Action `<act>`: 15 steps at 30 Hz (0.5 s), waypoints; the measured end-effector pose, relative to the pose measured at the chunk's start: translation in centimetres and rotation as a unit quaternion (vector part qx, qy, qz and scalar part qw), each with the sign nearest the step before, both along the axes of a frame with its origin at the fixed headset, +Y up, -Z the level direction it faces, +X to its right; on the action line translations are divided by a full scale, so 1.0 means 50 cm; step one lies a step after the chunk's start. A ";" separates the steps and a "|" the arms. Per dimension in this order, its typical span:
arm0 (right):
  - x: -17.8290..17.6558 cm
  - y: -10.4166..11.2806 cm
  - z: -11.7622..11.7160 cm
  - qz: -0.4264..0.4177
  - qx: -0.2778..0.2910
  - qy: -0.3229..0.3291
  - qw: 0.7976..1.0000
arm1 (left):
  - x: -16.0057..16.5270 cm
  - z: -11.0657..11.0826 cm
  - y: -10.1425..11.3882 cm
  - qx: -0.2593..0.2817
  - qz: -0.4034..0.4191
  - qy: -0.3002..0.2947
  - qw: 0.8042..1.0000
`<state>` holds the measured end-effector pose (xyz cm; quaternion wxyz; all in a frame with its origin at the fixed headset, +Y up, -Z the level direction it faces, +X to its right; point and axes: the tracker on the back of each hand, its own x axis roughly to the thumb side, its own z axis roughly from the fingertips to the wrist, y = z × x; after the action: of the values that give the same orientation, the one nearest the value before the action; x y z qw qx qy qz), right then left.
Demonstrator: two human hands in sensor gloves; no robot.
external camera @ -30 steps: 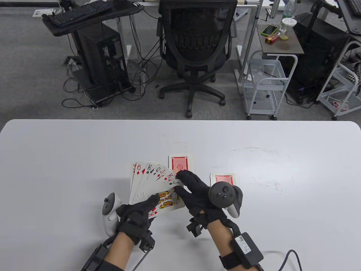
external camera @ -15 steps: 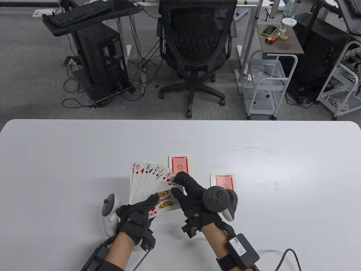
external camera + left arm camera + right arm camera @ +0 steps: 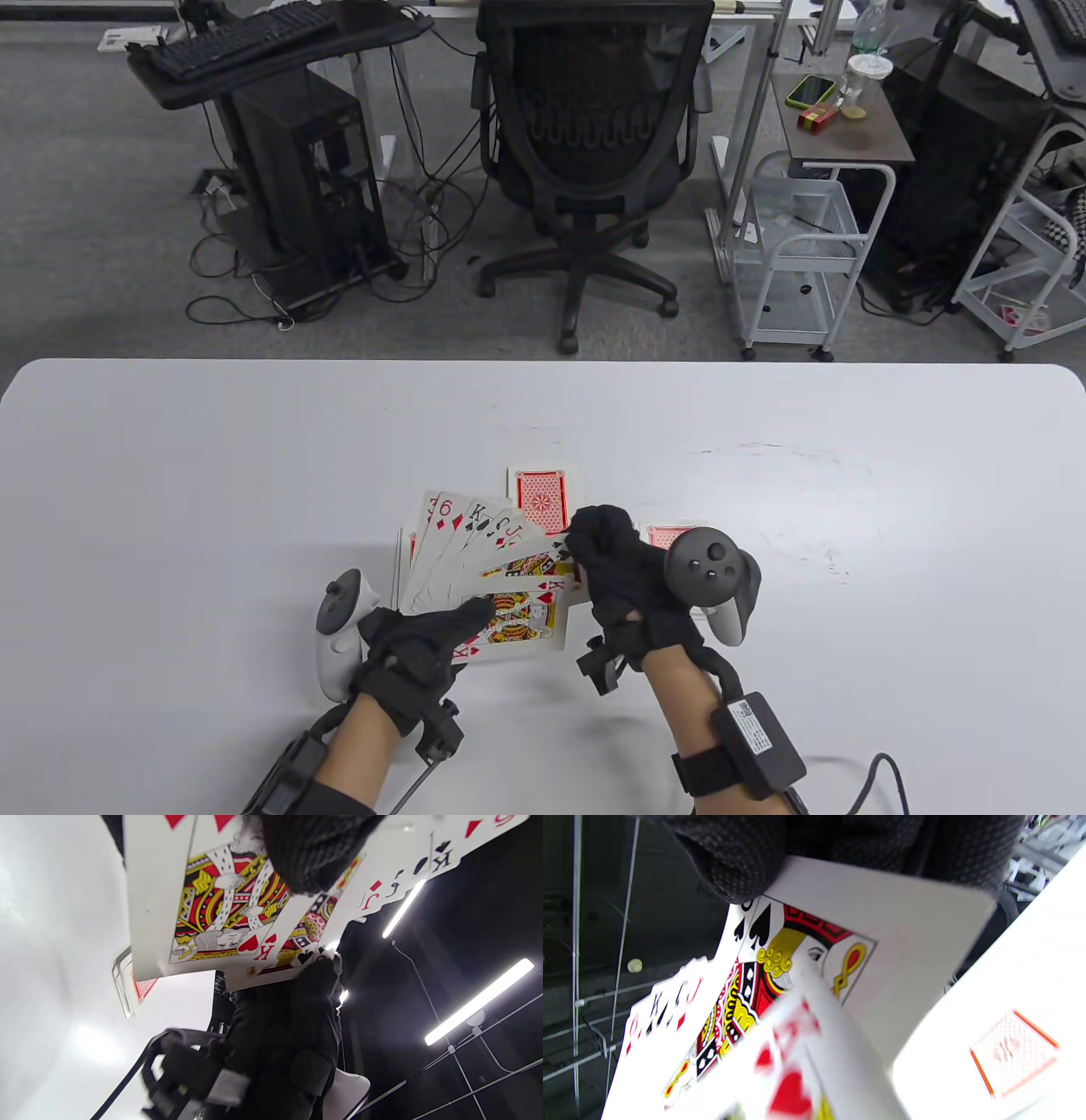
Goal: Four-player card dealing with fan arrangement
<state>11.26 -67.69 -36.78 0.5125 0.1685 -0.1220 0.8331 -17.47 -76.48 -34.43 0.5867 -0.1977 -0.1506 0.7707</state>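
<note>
My left hand (image 3: 441, 632) holds a face-up fan of cards (image 3: 475, 552) just above the table, thumb pressed on the king of hearts (image 3: 517, 615). In the left wrist view the thumb (image 3: 314, 853) covers that king (image 3: 220, 912). My right hand (image 3: 585, 543) pinches the right edge of a spade face card (image 3: 530, 564) in the fan; its fingertips (image 3: 742, 861) grip that card's corner (image 3: 814, 955) in the right wrist view. A face-down red-backed pile (image 3: 540, 497) lies behind the fan. Another pile (image 3: 666, 535) is mostly hidden behind my right hand.
The white table (image 3: 212, 475) stretches wide to the left, right and far side. A further face-down pile (image 3: 135, 984) lies on the table under the fan. Beyond the far edge stand an office chair (image 3: 590, 127) and a wire cart (image 3: 797, 246).
The fan has shifted right and turned clockwise. My right hand moved right, drawing the spade face card outward, and now covers much of the right pile.
</note>
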 end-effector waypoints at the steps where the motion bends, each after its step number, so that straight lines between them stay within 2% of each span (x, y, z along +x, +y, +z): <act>1: 0.013 0.009 -0.001 0.000 0.020 -0.017 1.000 | 0.002 0.001 0.000 0.001 -0.010 -0.012 1.000; 6: 0.059 0.050 0.005 -0.006 0.104 -0.035 0.994 | 0.024 0.003 0.000 0.000 -0.049 -0.064 0.997; 10: 0.069 0.076 0.014 -0.026 0.142 -0.033 0.989 | 0.042 0.007 -0.004 0.005 -0.106 -0.099 0.989; 15: 0.067 0.097 0.027 -0.006 0.181 -0.045 0.982 | 0.060 0.011 -0.007 0.007 -0.151 -0.125 0.981</act>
<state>14.61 -62.82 -35.44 0.4726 0.2199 -0.2949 0.8008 -14.45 -76.81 -33.90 0.6742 -0.3090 -0.1971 0.6412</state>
